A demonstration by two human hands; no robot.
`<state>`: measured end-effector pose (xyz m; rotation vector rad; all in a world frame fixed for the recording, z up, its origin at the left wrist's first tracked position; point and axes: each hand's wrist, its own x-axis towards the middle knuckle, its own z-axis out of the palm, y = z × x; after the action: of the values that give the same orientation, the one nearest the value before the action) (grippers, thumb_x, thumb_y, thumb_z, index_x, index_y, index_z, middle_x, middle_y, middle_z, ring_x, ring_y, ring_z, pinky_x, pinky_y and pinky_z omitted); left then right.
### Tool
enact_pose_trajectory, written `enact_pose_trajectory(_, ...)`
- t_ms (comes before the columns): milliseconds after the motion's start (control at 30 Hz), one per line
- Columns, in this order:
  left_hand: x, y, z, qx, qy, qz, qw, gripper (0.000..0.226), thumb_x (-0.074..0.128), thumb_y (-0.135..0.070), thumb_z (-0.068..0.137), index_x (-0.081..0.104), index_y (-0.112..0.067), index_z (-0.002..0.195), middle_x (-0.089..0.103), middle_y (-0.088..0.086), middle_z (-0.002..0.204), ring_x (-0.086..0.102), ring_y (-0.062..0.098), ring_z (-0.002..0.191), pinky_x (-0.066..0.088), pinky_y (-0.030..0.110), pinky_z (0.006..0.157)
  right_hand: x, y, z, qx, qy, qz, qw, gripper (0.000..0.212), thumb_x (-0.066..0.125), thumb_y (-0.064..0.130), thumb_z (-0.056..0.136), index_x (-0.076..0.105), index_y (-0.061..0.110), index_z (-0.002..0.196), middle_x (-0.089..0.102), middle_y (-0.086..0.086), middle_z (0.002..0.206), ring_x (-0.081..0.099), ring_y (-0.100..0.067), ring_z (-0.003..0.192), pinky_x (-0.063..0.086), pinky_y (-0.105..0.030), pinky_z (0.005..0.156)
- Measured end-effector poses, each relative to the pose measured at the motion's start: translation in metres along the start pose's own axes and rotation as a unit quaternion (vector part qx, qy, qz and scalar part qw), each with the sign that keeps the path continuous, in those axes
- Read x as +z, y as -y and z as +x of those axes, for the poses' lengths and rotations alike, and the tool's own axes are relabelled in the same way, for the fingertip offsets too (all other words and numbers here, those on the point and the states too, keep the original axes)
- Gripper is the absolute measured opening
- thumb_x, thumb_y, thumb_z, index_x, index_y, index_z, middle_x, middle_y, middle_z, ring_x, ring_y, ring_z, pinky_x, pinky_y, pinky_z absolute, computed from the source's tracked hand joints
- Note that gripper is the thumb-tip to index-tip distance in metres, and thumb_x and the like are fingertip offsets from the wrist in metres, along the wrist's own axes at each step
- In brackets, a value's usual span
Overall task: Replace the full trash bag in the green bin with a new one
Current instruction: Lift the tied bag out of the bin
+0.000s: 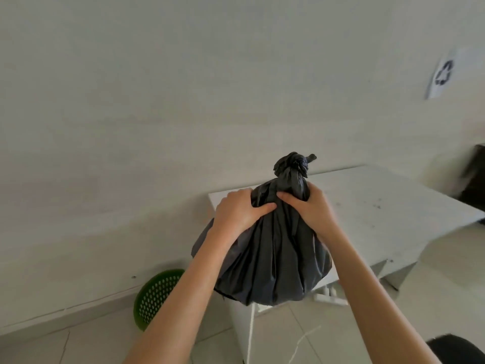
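A full black trash bag, knotted at the top, hangs in the air in front of me. My left hand grips the gathered plastic just under the knot on the left side. My right hand grips it on the right side, the two hands close together. The green perforated bin stands on the floor by the wall at the lower left, partly hidden behind my left forearm. The inside of the bin cannot be seen.
A white table stands behind the bag to the right, against the wall. A recycling sign hangs on the wall at the upper right. A dark object sits at the right edge. Tiled floor lies below.
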<state>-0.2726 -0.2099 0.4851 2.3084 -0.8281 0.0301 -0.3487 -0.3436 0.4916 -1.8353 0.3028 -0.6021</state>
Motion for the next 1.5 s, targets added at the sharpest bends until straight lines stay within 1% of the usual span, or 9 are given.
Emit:
enact_pose_trajectory(67, 0.026, -0.046, 0.001, 0.025, 0.019, -0.025, 0.999, 0.062, 0.05, -0.067, 0.067, 0.063, -0.024, 0.11, 0.07, 0.003, 0.105, 0.063, 0.025, 0.099, 0.05, 0.041, 0.087, -0.053, -0.001, -0.011, 0.007, -0.033, -0.018, 0.999, 0.035, 0.067, 0.018, 0.082, 0.058, 0.007, 0.114, 0.064, -0.005, 0.105, 0.06, -0.017, 0.095, 0.047, -0.027, 0.081)
enact_pose_trajectory(167, 0.071, -0.102, 0.003, 0.045, 0.048, -0.051, 0.997, 0.046, 0.057, -0.055, 0.078, 0.064, -0.016, 0.101, 0.069, 0.005, 0.1, 0.063, 0.025, 0.094, 0.05, 0.037, 0.082, -0.122, -0.013, -0.024, 0.033, -0.073, -0.047, 0.996, 0.04, 0.067, 0.018, 0.082, 0.054, 0.003, 0.117, 0.064, -0.01, 0.11, 0.061, -0.024, 0.101, 0.05, -0.036, 0.089)
enact_pose_trajectory(367, 0.151, -0.189, 0.023, 0.08, 0.092, -0.105, 0.987, 0.033, 0.06, -0.043, 0.081, 0.055, -0.011, 0.08, 0.061, 0.001, 0.076, 0.061, 0.024, 0.08, 0.042, 0.03, 0.064, -0.227, -0.045, -0.033, 0.06, -0.166, -0.069, 0.982, 0.038, 0.066, 0.017, 0.082, 0.053, 0.006, 0.116, 0.061, -0.003, 0.1, 0.06, -0.026, 0.101, 0.048, -0.037, 0.089)
enact_pose_trajectory(600, 0.22, -0.254, 0.081, 0.118, 0.114, -0.132, 0.978, 0.022, 0.063, -0.032, 0.08, 0.05, -0.014, 0.078, 0.059, 0.004, 0.078, 0.059, 0.028, 0.08, 0.04, 0.031, 0.064, -0.305, -0.081, -0.006, 0.083, -0.26, -0.096, 0.957, 0.038, 0.065, 0.018, 0.082, 0.053, 0.007, 0.116, 0.061, -0.004, 0.104, 0.057, -0.02, 0.097, 0.046, -0.035, 0.088)
enact_pose_trajectory(800, 0.273, -0.286, 0.157, 0.136, 0.139, -0.179, 0.964, 0.019, 0.065, -0.024, 0.08, 0.051, -0.011, 0.077, 0.054, -0.002, 0.068, 0.054, 0.022, 0.072, 0.038, 0.028, 0.059, -0.367, -0.121, 0.06, 0.105, -0.26, -0.112, 0.953, 0.034, 0.066, 0.018, 0.081, 0.055, 0.011, 0.113, 0.06, 0.001, 0.098, 0.058, -0.019, 0.096, 0.043, -0.027, 0.081)
enact_pose_trajectory(1033, 0.331, -0.325, 0.238, 0.184, 0.172, -0.178, 0.951, 0.03, 0.062, -0.022, 0.083, 0.051, -0.012, 0.11, 0.065, 0.006, 0.094, 0.063, 0.026, 0.089, 0.05, 0.033, 0.079, -0.423, -0.169, 0.129, 0.133, -0.321, -0.176, 0.921, 0.029, 0.064, 0.022, 0.083, 0.059, 0.013, 0.11, 0.064, -0.005, 0.1, 0.058, -0.026, 0.1, 0.046, -0.039, 0.092)
enact_pose_trajectory(1167, 0.365, -0.336, 0.265, 0.211, 0.196, -0.191, 0.938, 0.019, 0.056, -0.013, 0.086, 0.051, -0.01, 0.104, 0.059, 0.001, 0.08, 0.058, 0.022, 0.073, 0.044, 0.02, 0.061, -0.439, -0.188, 0.146, 0.225, -0.275, -0.331, 0.874, 0.037, 0.048, 0.026, 0.093, 0.047, 0.009, 0.125, 0.052, -0.015, 0.117, 0.046, -0.032, 0.113, 0.04, -0.041, 0.1)
enact_pose_trajectory(1300, 0.392, -0.348, 0.294, 0.21, 0.218, -0.243, 0.922, 0.008, 0.054, -0.006, 0.087, 0.049, -0.009, 0.093, 0.055, -0.001, 0.075, 0.049, 0.006, 0.061, 0.042, 0.008, 0.051, -0.456, -0.198, 0.167, 0.228, -0.287, -0.323, 0.872, 0.03, 0.047, 0.015, 0.092, 0.048, 0.005, 0.12, 0.056, -0.016, 0.116, 0.051, -0.032, 0.111, 0.043, -0.041, 0.098)
enact_pose_trajectory(1500, 0.442, -0.387, 0.343, 0.213, 0.25, -0.309, 0.893, 0.011, 0.057, -0.008, 0.086, 0.047, -0.011, 0.089, 0.052, -0.005, 0.074, 0.05, 0.005, 0.067, 0.042, 0.006, 0.055, -0.512, -0.205, 0.208, 0.215, -0.348, -0.283, 0.868, 0.032, 0.048, 0.009, 0.091, 0.047, 0.005, 0.123, 0.061, -0.015, 0.114, 0.056, -0.029, 0.108, 0.04, -0.03, 0.086)
